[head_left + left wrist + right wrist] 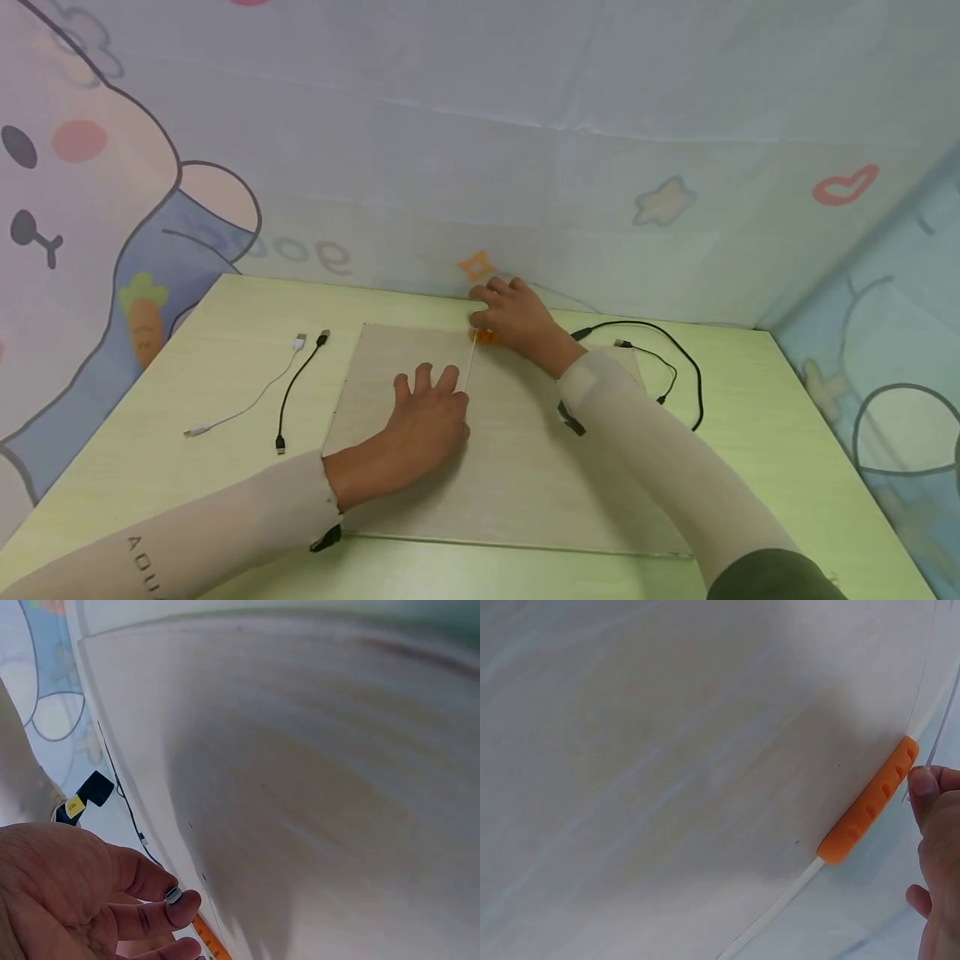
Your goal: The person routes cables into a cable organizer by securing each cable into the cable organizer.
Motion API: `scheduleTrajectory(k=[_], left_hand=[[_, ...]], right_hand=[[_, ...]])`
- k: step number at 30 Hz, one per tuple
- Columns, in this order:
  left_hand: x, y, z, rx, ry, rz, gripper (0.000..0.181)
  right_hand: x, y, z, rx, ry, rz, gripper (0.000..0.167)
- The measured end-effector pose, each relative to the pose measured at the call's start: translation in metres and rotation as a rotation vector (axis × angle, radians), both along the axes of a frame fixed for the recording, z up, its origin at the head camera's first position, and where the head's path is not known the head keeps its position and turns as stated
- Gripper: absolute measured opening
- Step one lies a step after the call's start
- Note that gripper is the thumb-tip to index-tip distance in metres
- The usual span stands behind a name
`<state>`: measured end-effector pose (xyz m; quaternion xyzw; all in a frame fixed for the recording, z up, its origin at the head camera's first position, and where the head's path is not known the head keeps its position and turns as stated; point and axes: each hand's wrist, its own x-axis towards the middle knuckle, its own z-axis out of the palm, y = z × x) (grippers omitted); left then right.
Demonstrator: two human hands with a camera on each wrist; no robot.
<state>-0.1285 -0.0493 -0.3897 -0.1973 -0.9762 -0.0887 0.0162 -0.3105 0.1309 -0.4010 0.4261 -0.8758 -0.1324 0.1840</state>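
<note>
A thin white cable [471,362] runs between the two hands over a pale board [570,500]. My left hand [426,425] is above the middle of the board. Its thumb and forefinger pinch a small metal-tipped cable connector [174,895]. At the board's far edge, my right hand [517,321] pinches the white cable [943,724] beside an orange notched cable holder [868,801]. This holder sits on the board's edge, and in the head view the right hand partly covers it. The cable's stretch beyond the right fingers is mostly hidden.
Left of the board lie a white USB cable [258,400] and a short black one [288,385]. To the right, a short black cable [670,367] lies inside the curve of a longer black cable [696,367]. A printed curtain [480,150] hangs behind the table.
</note>
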Motion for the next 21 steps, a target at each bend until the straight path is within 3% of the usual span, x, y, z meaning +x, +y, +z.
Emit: scheduleTrajectory(k=[13, 21], left_hand=[[-0.004, 0.006, -0.001, -0.051, 0.025, -0.007, 0.017], [-0.005, 0.011, 0.002, -0.072, 0.002, 0.008, 0.016]], right_hand=[[0.001, -0.005, 0.002, 0.103, 0.081, -0.051, 0.018], [0.000, -0.007, 0.004, 0.160, 0.091, -0.046, 0.018]])
